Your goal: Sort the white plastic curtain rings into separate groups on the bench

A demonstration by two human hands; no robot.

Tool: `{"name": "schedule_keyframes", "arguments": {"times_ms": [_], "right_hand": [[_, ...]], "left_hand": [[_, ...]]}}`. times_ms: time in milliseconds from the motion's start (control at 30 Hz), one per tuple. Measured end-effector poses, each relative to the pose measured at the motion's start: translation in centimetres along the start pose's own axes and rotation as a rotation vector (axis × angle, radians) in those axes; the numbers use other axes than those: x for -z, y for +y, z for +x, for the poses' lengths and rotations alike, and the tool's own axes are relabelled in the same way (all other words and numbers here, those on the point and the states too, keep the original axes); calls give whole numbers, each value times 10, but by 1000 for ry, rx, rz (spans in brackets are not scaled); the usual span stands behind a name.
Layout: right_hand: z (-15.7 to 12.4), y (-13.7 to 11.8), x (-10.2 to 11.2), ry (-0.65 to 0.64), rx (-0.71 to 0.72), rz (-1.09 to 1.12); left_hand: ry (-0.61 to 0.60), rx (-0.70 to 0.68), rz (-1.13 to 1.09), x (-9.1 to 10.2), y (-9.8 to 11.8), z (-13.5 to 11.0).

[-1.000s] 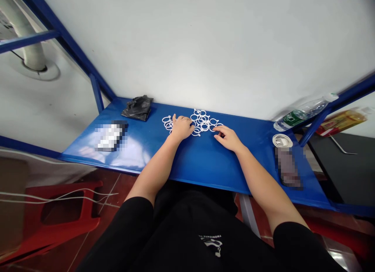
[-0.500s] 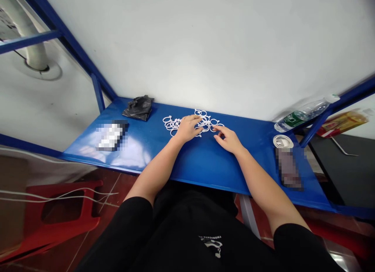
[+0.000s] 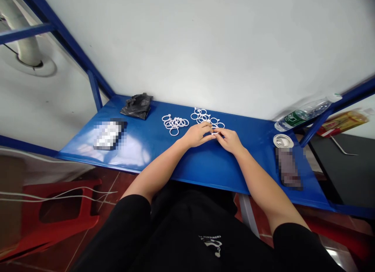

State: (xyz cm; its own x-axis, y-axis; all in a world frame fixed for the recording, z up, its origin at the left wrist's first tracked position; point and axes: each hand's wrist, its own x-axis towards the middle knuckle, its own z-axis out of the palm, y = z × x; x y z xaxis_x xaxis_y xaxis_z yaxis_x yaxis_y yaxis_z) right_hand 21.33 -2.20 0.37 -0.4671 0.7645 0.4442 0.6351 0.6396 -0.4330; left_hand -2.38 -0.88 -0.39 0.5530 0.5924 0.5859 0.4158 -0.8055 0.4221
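Just past rings (image 3: 176,122), blue tabletop (image 3: 202,162) meets white wall (image 3: 205,49).

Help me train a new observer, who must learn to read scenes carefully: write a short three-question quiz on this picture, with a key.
1. Which lies toward the rear left of the glossy blue tabletop?
A) a red metal mug
B) a crumpled black plastic bag
C) a grey canvas glove

2. True or false: the left hand and right hand are at opposite ends of the tabletop.

3. Fill in the colour: the clear plastic bottle on the right has a ____ label.

Key:
1. B
2. False; the hands' fingertips are close together, at a thin white ring.
3. Green
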Motion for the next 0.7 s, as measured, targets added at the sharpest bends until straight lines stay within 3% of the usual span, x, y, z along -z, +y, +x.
{"name": "schedule_keyframes", "arguments": {"times_ms": [300,700], "right_hand": [[1,1,-2,-17,-14,28],[2,-1,0,-98,-68,14]], "left_hand": [[181,-62,56,-2,3,2],[120,-132,27,-4,6,4]]}}
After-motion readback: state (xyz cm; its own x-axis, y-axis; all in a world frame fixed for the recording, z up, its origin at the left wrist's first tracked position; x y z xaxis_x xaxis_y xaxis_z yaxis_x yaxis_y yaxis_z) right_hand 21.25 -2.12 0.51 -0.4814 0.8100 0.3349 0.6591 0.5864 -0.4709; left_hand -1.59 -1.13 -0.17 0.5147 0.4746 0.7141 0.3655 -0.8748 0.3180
